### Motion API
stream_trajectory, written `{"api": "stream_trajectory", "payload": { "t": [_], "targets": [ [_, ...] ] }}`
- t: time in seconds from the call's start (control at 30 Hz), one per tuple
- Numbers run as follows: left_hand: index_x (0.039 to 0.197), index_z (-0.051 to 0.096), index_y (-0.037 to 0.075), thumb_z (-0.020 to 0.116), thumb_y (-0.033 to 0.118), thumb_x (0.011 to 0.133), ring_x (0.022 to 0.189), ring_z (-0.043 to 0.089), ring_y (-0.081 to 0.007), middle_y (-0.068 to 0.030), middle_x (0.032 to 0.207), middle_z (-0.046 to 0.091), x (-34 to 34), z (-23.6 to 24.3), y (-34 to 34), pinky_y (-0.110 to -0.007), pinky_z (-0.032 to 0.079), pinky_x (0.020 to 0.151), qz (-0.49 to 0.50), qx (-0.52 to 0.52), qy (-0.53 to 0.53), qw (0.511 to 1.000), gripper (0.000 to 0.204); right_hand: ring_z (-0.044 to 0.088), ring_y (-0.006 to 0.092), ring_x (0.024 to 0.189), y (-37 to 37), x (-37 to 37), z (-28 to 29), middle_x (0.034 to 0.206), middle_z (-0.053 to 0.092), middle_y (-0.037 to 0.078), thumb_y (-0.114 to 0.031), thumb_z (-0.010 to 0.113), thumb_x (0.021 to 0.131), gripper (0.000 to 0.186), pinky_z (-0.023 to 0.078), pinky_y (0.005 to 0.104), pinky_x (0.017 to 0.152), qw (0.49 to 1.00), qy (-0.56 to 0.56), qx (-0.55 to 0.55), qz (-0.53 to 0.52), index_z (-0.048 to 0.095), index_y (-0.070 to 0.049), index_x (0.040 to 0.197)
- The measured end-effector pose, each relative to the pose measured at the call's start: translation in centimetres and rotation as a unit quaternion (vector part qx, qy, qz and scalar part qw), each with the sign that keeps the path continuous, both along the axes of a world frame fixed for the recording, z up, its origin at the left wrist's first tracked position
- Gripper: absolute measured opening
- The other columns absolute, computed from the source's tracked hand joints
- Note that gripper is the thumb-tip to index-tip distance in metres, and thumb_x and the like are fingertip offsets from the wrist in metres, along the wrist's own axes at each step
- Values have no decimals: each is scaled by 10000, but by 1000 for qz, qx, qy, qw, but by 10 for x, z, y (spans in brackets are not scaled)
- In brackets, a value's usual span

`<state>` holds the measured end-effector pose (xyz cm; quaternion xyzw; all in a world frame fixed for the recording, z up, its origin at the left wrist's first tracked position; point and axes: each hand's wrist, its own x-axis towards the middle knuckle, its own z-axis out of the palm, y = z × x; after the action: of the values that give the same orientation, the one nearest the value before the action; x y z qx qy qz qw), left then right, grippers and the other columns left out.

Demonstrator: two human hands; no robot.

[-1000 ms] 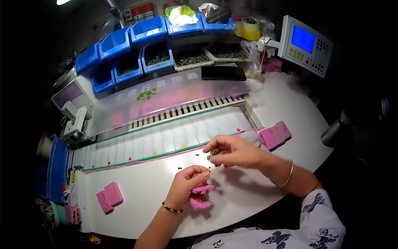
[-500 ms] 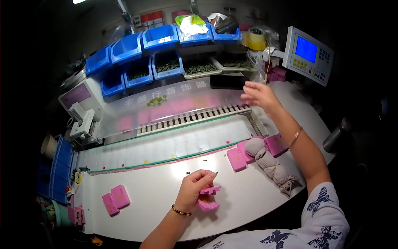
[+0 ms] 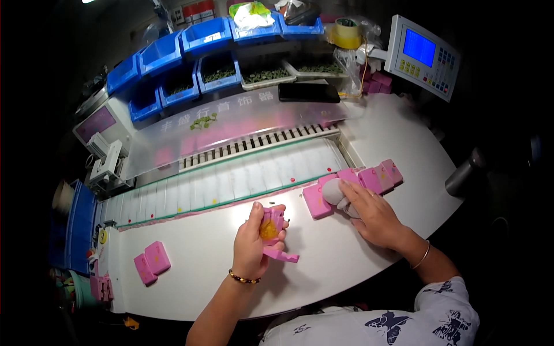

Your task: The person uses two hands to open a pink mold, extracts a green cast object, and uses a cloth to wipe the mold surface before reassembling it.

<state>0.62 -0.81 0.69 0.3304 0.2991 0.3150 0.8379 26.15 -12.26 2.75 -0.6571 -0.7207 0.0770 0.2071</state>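
A parted pink mould (image 3: 270,228) in the left hand (image 3: 248,245), a grey bundle (image 3: 332,191) under the right hand (image 3: 378,219).
The left hand grips the mould, yellow inside, above the middle of the tabletop (image 3: 202,271); the right hand's fingers clasp the bundle, by the row of blocks (image 3: 314,202) at right. A pair of blocks (image 3: 157,258) lies at left.

Left fingers (image 3: 255,215) hold an open pink block (image 3: 273,219); right fingers (image 3: 356,195) touch a grey bundle (image 3: 332,191)
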Motion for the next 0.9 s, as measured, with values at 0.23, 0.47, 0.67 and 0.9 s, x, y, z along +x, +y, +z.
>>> {"api": "stream_trajectory", "payload": {
  "t": [0.23,0.47,0.67,0.9],
  "targets": [
    [1276,486,9,306,467,1035,794,600,-187,-91,873,583,6,-6,-16,-276,475,524,37,-4,-3,999,548,636,337,962,9,-30,66,1274,581,199,17,616,723,575,513,391,813,942,-81,326,-8,560,2,1295],
    [1273,457,37,266,366,1053,746,628,-195,-124,1059,584,14,-13,-19,-300,544,547,76,198,2,977,439,604,167,710,0,-64,47,1304,587,146,-127,589,803,495,448,279,643,950,-151,176,208,591,-141,1297],
    [1230,472,71,288,411,1046,736,624,-156,-82,1049,590,0,10,-20,-274,542,556,87,143,-4,986,428,603,160,720,6,-68,59,1291,594,120,-137,598,788,454,455,283,673,936,-140,285,152,623,-92,1239],
    [1223,464,35,278,349,1060,886,550,-108,-77,1044,547,-6,7,-19,-252,489,779,75,176,12,981,400,659,200,834,7,-64,67,1257,614,150,-82,650,712,482,475,297,724,955,-97,233,158,654,-73,1194]
  ]
}}
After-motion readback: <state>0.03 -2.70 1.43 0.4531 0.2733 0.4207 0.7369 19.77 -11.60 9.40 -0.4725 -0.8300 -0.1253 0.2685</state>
